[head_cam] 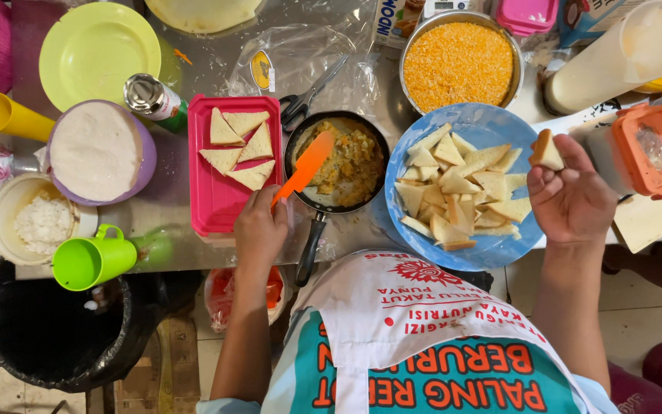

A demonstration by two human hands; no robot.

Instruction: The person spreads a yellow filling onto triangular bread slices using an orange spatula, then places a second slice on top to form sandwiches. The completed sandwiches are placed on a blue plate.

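While left hand (260,230) grips spatula (304,167) | pan (336,161) between tray (216,203), plate (492,123)

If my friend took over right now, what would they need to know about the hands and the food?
Left hand: grips an orange spatula with its blade in the small black frying pan of yellow filling.
Right hand: holds one bread triangle up, next to the blue plate.
Done: five triangles lie in the pink tray.
Left: the blue plate carries a heap of bread triangles. A metal bowl of orange crumbs sits behind the plate, scissors behind the pan.
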